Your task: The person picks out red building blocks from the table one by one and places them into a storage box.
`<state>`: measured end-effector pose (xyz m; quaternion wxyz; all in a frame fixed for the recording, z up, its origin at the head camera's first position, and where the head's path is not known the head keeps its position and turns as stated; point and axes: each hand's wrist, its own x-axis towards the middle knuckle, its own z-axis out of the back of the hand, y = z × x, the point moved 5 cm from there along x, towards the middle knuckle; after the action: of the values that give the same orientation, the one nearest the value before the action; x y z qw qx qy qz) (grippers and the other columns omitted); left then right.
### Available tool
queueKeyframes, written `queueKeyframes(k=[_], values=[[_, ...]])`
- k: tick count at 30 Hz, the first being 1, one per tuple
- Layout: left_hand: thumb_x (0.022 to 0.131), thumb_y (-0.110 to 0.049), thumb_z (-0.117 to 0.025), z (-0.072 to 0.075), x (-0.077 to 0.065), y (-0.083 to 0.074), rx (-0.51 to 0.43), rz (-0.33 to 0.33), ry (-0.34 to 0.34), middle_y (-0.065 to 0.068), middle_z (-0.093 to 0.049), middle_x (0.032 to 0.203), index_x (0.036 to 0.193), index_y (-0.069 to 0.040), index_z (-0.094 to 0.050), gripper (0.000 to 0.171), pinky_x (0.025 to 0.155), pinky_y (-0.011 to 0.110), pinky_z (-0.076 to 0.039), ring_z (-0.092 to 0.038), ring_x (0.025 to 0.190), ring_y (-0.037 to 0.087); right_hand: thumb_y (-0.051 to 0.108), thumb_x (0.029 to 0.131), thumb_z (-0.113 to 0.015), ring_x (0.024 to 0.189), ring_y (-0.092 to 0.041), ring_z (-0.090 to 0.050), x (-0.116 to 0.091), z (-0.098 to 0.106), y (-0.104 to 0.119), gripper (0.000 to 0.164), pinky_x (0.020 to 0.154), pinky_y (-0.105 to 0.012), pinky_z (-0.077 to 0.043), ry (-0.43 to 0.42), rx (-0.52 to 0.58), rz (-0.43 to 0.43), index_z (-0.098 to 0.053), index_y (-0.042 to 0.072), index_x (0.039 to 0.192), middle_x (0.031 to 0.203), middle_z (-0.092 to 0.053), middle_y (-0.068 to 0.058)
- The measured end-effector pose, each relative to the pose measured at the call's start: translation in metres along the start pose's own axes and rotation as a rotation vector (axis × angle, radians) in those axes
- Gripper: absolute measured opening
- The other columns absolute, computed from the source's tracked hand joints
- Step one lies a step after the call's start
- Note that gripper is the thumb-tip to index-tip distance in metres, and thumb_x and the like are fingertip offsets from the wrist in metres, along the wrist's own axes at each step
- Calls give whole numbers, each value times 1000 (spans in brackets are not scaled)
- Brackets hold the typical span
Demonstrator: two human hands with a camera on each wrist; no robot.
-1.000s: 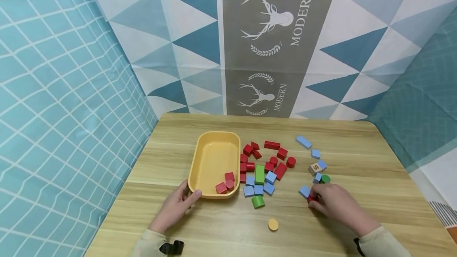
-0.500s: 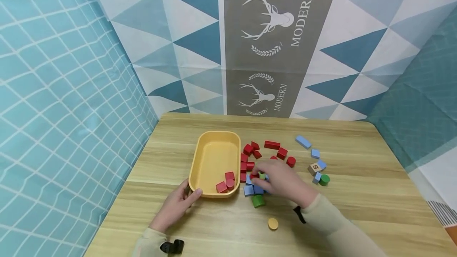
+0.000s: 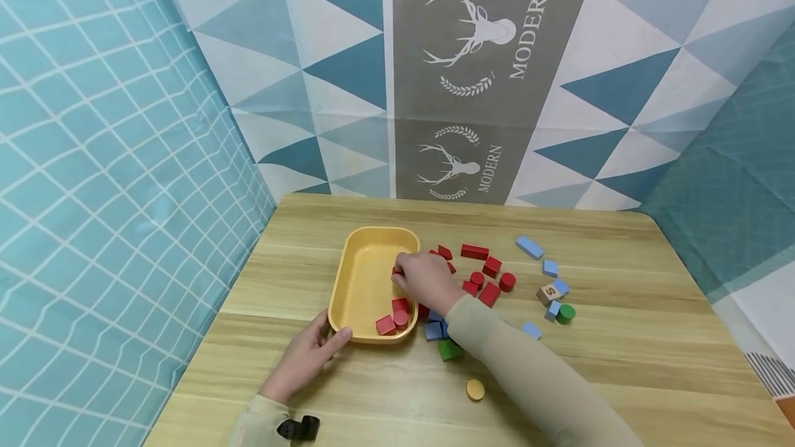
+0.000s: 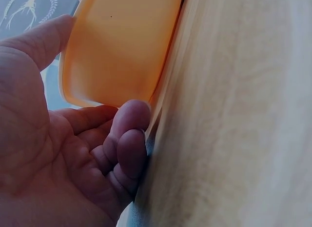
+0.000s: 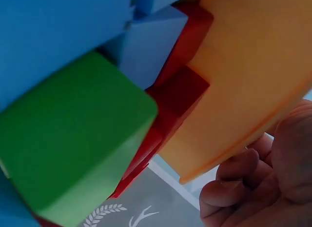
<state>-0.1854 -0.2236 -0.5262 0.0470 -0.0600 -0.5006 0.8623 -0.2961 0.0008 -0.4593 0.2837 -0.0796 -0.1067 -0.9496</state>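
- My left hand [image 3: 308,357] grips the tray [image 3: 363,285] at its near left corner, thumb and fingers set round that corner with only the plastic between them. The tray stands on the table [image 3: 279,261], closer to the left edge than the right.
- My right hand [image 3: 428,281] is at the tray's right wall, fingertips drawn nearly together over the inside, pinching a red piece [image 3: 395,271]. Only a sliver shows, so I can't tell its shape; the right wrist view shows bent fingers but not the piece.
- Three red blocks [image 3: 386,325] lie in the tray's near right corner.
- Beyond its right wall, on the table, lie more red blocks [image 3: 475,252], blue blocks [image 3: 433,331] and a green block [image 3: 448,350], some hidden by my arm.
- I take the step in hand to be placing this red piece in the tray.
- The next move, I judge, calls for lowering it inside the right wall and parting my fingertips, with my left hand steadying the tray.
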Motion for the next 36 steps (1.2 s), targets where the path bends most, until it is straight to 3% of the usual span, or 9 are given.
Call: queueKeyframes(k=[5, 11, 18, 22, 25, 30, 36], values=[[95, -45, -63, 0, 0, -1, -4, 5, -1, 4, -57, 69, 145, -21, -47, 57, 48, 27, -45, -52, 57, 16, 39, 91, -71, 60, -11, -49, 1, -2, 0, 17, 51, -28, -44, 18, 3, -22, -67, 22, 88, 67, -56, 10], [96, -42, -64, -1, -1, -4, -17, 1, 4, 4, -57, 71, 145, -19, -47, 57, 49, 28, -45, -53, 59, 17, 39, 91, -70, 60, -8, -49, -19, 20, -16, 14, 53, -25, -44, -9, 149, -71, -71, 25, 92, 71, -59, 14], [96, -44, -63, -1, 1, -3, -1, -3, -6, 4, -57, 71, 144, -21, -48, 55, 48, 27, -45, -52, 58, 17, 34, 92, -71, 58, -10, -50, -59, 54, -81, 12, 51, -29, -45, -88, 247, -185, -70, 21, 92, 71, -61, 9], [96, -44, -63, -1, 1, -2, 10, 5, -10, 4, -57, 71, 144, -21, -48, 55, 48, 27, -45, -52, 58, 17, 30, 92, -72, 55, -14, -49, -88, 61, -118, 11, 48, -31, -44, -108, 253, -274, -68, 20, 90, 69, -60, 5], [96, -46, -63, 0, 1, -2, 19, 6, -14, 3, -57, 71, 144, -22, -48, 56, 48, 27, -45, -51, 58, 16, 30, 91, -74, 56, -14, -49, -106, 57, -134, 11, 50, -31, -44, -75, 260, -308, -68, 21, 87, 69, -60, 5], [96, -45, -63, 0, 1, -2, 11, -11, -10, 3, -56, 70, 143, -19, -48, 55, 47, 27, -44, -51, 57, 16, 31, 87, -78, 63, -11, -51, -126, 42, -139, 13, 56, -30, -48, 21, 216, -253, -68, 22, 90, 76, -62, 8], [96, -44, -63, -1, 1, -3, 7, -3, -7, 4, -56, 70, 143, -19, -48, 55, 47, 27, -44, -51, 57, 17, 36, 81, -83, 78, -13, -55, -133, 28, -131, 29, 70, -35, -55, 42, 124, -147, -69, 17, 98, 97, -65, 1]])
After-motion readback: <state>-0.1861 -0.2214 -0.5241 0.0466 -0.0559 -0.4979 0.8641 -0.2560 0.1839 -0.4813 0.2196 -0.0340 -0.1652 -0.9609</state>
